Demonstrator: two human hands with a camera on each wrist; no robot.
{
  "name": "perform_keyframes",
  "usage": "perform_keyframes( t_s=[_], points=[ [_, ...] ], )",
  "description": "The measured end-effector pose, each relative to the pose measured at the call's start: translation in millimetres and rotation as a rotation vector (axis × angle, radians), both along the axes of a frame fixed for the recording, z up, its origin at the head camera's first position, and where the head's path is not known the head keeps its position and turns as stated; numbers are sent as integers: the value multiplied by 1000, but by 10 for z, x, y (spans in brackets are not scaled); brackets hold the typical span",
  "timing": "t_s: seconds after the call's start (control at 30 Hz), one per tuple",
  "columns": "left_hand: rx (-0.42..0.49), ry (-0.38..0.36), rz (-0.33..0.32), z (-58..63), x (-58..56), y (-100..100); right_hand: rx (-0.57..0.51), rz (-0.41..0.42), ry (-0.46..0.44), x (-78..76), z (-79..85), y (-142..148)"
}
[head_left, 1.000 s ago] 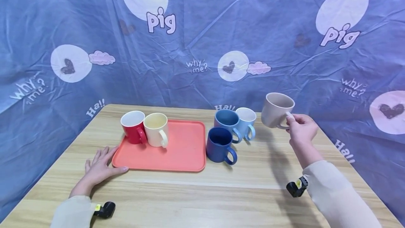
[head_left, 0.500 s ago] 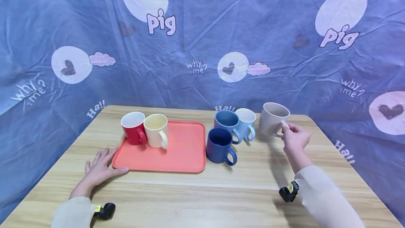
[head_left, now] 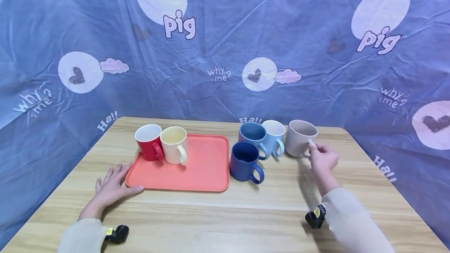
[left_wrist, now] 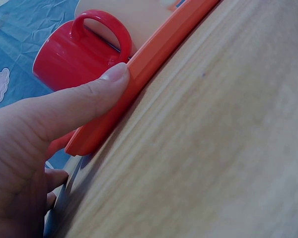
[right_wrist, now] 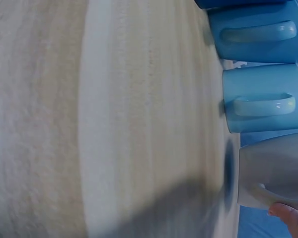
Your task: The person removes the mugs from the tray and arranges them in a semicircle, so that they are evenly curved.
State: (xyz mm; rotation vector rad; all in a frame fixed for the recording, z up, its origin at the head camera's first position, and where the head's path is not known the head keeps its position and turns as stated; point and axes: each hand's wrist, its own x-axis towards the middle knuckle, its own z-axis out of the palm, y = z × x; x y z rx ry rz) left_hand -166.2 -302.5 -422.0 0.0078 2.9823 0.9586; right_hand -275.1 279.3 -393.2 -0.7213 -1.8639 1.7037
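My right hand (head_left: 324, 158) pinches the handle of a grey mug (head_left: 299, 139) at the back right; in the right wrist view the grey mug (right_wrist: 273, 168) shows a thin gap and shadow beneath its base. Beside it stand a light blue mug (head_left: 272, 139), a teal-blue mug (head_left: 250, 132) and a dark blue mug (head_left: 241, 167), handles facing right and front. My left hand (head_left: 111, 187) rests with spread fingers at the left front corner of an orange-red tray (head_left: 207, 167), its thumb (left_wrist: 89, 101) along the tray's edge. On the tray's left side are a red mug (head_left: 150, 145) and a cream mug (head_left: 173, 147).
The wooden table (head_left: 211, 221) carries everything. A blue printed cloth (head_left: 218, 42) hangs close behind the table's back edge and down both sides. The dark blue mug stands right at the tray's right edge.
My right hand has lowered the grey mug and brought it left, close beside the light blue mug. The left hand and the tray have stayed in place.
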Motion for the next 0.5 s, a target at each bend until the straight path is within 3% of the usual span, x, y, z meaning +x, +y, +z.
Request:
perform_keyframes(
  t_s=[0.23, 0.4, 0.5],
  points=[
    [-2, -5, 3, -7, 2, 1, -27, -13, 67, 55, -21, -105],
    [-7, -10, 5, 4, 4, 13, -10, -64, 152, -156, -407, 29],
    [-6, -11, 4, 10, 0, 13, 2, -79, 195, -212, -532, 53]
  ],
)
